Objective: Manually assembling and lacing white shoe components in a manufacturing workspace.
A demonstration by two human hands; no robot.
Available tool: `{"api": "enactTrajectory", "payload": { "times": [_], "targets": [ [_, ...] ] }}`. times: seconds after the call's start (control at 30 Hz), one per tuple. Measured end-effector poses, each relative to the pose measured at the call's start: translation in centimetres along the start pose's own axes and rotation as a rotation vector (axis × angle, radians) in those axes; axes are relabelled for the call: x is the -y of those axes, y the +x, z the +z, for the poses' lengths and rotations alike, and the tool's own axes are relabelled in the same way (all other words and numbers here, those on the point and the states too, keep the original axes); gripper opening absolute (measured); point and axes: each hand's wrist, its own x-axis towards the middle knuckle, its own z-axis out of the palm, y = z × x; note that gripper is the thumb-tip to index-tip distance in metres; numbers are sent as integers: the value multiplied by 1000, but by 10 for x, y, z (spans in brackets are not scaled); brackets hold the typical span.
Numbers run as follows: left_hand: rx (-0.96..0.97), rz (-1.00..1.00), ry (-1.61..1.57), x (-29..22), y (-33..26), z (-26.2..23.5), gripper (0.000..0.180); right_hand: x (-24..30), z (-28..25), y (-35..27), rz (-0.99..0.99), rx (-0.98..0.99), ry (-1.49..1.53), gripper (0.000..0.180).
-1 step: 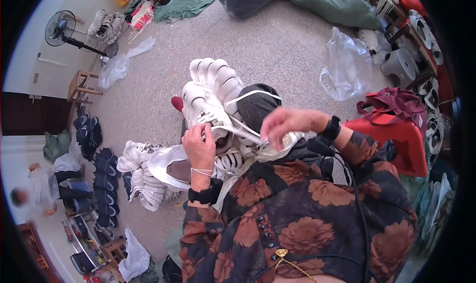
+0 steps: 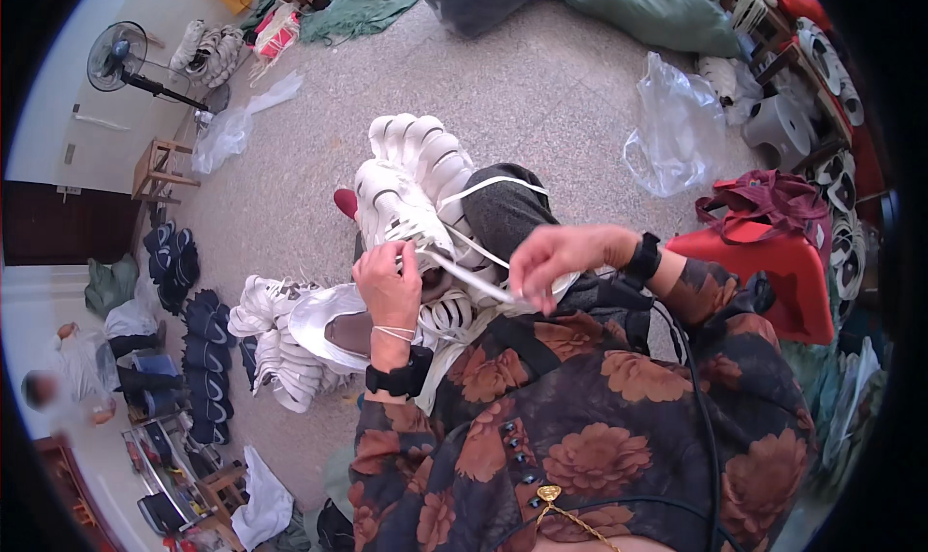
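A flat white shoelace (image 2: 472, 279) runs taut between my two hands. At its left end, my left hand (image 2: 389, 283) is closed in a pinch beside a white shoe upper (image 2: 394, 202). My right hand (image 2: 565, 259) pinches the lace's other end, low over my lap. Beyond the hands, a row of nested white shoe uppers (image 2: 425, 151) lies across my legs. More loose white laces hang over my dark grey trouser knee (image 2: 503, 204). Left of my left wrist rests a white upper with a brown lining (image 2: 324, 325), on a bundle of similar uppers (image 2: 290, 383).
Dark shoe uppers (image 2: 206, 363) lie in rows on the floor at left. A red stool (image 2: 773, 272) with a maroon bag (image 2: 768, 204) stands at right. Clear plastic (image 2: 677, 131) and full sacks (image 2: 648, 11) lie farther off. A fan (image 2: 121, 57) stands far left, above a person (image 2: 82, 368).
My right hand has moved slightly down and to the right, drawing the lace along. My left hand has stayed nearly in place.
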Motion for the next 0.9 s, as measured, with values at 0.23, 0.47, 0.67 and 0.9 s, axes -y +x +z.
{"api": "enactTrajectory", "payload": {
  "times": [0.23, 0.47, 0.67, 0.9],
  "targets": [
    [281, 189, 571, -6, 2, 4, 15, -16, 14, 8, 67, 168, -6, 16],
    [129, 285, 471, 8, -1, 18, 15, 13, 5, 1, 174, 0, -362, 14],
    [102, -54, -373, 7, -9, 5, 11, 17, -16, 4, -18, -409, -1369, 14],
    [10, 16, 181, 45, -18, -68, 19, 11, -39, 49, -238, -909, -1607, 6]
  ]
}}
